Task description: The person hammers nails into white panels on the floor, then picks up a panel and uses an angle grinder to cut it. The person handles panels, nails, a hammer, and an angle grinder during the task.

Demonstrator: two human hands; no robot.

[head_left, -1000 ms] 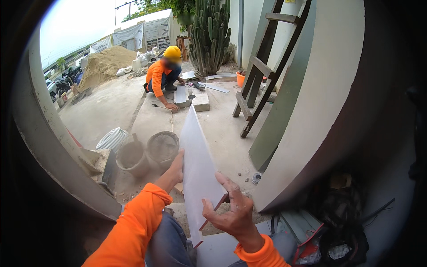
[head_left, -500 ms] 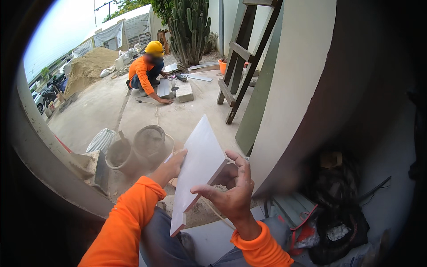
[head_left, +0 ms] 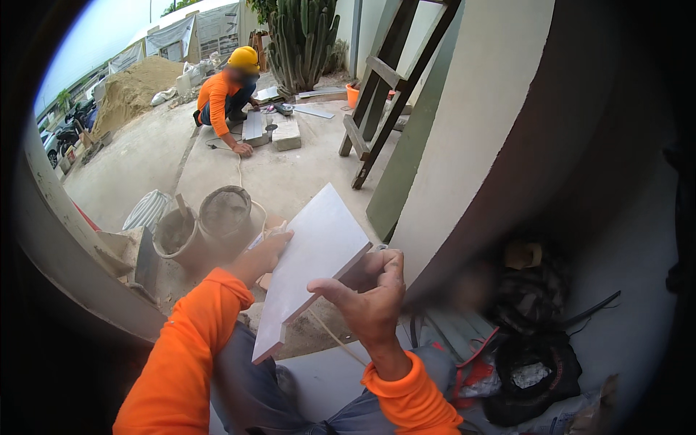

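Tile (head_left: 313, 262) now more broadside, left hand (head_left: 264, 254) clasped on it, right hand (head_left: 373, 303) half-curled, grip unclear

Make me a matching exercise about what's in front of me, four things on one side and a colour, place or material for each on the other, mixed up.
Column one:
1. tile
2. hard hat
3. cactus
4. ladder

Column two:
A. wooden
B. between the left hand and the right hand
C. green
D. yellow

Right pairs: 1-B, 2-D, 3-C, 4-A
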